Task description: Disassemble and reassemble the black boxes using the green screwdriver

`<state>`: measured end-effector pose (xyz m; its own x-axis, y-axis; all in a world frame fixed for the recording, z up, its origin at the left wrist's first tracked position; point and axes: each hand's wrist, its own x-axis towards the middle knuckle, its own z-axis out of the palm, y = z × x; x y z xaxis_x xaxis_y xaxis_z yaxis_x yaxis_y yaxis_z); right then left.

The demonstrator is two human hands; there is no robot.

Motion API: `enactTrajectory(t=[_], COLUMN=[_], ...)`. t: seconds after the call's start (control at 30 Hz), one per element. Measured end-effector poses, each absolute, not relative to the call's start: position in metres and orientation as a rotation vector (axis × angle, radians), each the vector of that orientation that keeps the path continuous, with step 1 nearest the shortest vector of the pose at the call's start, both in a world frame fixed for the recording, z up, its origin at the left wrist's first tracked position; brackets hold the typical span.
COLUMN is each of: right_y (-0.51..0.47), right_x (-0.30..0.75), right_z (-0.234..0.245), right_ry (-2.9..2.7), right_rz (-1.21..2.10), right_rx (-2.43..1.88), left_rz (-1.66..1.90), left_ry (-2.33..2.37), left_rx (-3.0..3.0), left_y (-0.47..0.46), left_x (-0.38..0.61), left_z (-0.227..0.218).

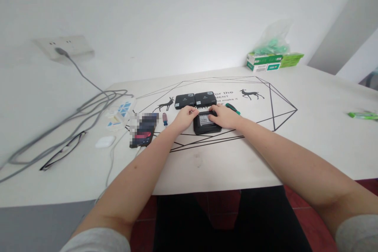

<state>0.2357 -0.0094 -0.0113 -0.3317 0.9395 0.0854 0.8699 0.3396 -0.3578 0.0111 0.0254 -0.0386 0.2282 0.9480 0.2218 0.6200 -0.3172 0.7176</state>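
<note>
A small black box-shaped device [206, 126] with a pale label on top lies on the white table [206, 161] in front of me. My left hand [185, 117] grips its left upper corner with curled fingers. My right hand [225, 115] rests on its right upper edge, fingers bent over it. Two more black devices [185, 100] [205, 98] lie side by side just behind. A green-handled screwdriver [232, 108] lies to the right of my right hand. A small red and blue tool [165, 118] lies left of my left hand.
A phone [143, 134] lies at the left, next to a white earbud case [105, 141], glasses [62, 152], a power strip [120, 113] and grey cables [73, 114]. Green boxes [270, 62] stand at the back right. A green object [364, 115] lies far right.
</note>
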Motion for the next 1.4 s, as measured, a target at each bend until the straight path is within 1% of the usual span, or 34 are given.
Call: enactTrajectory(t=[0.73,0.93,1.17,1.27,1.4], right_y=[-0.009,-0.008,-0.008,-0.008,-0.009], right_x=[0.237,0.236,0.235,0.235,0.236], right_z=[-0.013,-0.014,-0.014,-0.014,-0.013], right_ry=[-2.337,-2.342,-2.346,-2.347,-2.345], right_rz=[0.35,0.341,0.319,0.319,0.312], right_rx=[-1.62,-1.618,-1.636,-1.631,-1.627], left_rz=[0.978,0.888,0.691,0.664,0.714], left_ry=[1.359,1.344,1.321,1.362,1.347], left_rx=[1.936,2.337,2.642,2.694,2.668], left_y=[0.027,0.024,0.023,0.022,0.021], left_x=[0.008,0.005,0.008,0.01,0.011], left_z=[-0.041,-0.032,-0.025,-0.027,-0.031])
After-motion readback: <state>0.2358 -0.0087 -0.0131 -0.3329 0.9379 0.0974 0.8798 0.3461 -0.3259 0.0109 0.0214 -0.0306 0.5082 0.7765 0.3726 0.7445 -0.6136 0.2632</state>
